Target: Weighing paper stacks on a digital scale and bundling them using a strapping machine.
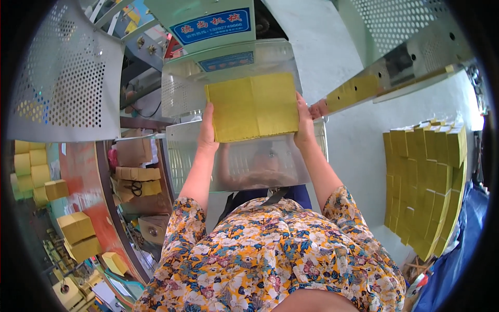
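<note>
**A yellow block (253, 107) gripped by its two ends over a shiny metal plate**

We look down past a floral shirt (275, 244) at both bare forearms reaching forward. The left hand (208, 127) has the block's left end and the right hand (304, 125) its right end; each is only partly closed, spread to the block's thickness, with most of the fingers hidden from us. The block is wide, flat-faced and paper-like, with a faint line down its middle. Holding opposite ends probably shares the weight and keeps that middle from sagging or parting. It is in front of the chest, over the metal plate (239, 177); we cannot tell whether its underside touches anything.

Beyond stands a pale machine with a blue label (210, 26). A perforated panel (67, 78) at upper left looks like a guard. To our right, similar yellow bundles (423, 182) are stacked tightly, perhaps to save room. To our left, small yellow blocks (78, 229) sit on a red, worn desk (106, 208), and black-handled scissors (136, 188) lie nearby, seemingly within reach.
</note>
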Tool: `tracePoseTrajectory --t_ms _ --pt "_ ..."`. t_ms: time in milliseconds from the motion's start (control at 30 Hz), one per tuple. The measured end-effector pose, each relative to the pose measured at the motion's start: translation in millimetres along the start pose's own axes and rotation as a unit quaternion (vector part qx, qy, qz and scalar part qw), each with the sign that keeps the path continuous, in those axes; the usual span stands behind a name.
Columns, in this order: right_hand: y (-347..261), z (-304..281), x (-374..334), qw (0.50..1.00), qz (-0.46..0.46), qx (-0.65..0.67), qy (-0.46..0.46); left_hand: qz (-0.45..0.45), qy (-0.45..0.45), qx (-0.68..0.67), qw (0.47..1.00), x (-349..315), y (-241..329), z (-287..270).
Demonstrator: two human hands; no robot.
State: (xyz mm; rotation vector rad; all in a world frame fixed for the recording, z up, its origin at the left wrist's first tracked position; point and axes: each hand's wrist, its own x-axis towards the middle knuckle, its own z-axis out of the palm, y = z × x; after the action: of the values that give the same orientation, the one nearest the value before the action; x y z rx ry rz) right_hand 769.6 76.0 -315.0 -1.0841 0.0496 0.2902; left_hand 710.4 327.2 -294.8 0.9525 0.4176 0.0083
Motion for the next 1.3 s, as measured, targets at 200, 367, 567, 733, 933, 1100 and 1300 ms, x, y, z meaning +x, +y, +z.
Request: tracePoseTrajectory --t_ms 200,367,567,733,933,1100,1300 --pt "-4.5 5.5 -0.3 1.0 0.017 0.014 0.011 0.048 0.019 0.009 0.999 -2.8 -5.3 -14.5" --pt "-2.8 6.8 4.2 0.999 0.016 0.013 0.03 0.014 0.013 0.022 1.0 0.5 -4.7 -2.6" --pt "-8.4 9.7 4.9 0.999 -0.004 0.019 0.033 0.029 0.006 0.111 0.993 14.9 2.1 26.1" --pt "-0.8 4.6 5.3 0.995 0.065 0.012 0.077 0.034 0.034 0.088 0.995 17.4 -19.0 6.2" --pt "3.9 -0.7 7.7 0.992 0.084 0.052 0.076 0.041 0.025 0.09 0.995 18.3 -23.6 18.1" --pt "11.8 -10.4 14.6 0.991 0.096 0.045 0.08 0.009 -0.024 0.073 0.997 17.4 -20.9 23.9" --pt "40.5 -30.8 29.7 0.996 0.006 0.013 0.091 0.011 -0.015 0.065 0.998 28.2 -30.8 17.0"
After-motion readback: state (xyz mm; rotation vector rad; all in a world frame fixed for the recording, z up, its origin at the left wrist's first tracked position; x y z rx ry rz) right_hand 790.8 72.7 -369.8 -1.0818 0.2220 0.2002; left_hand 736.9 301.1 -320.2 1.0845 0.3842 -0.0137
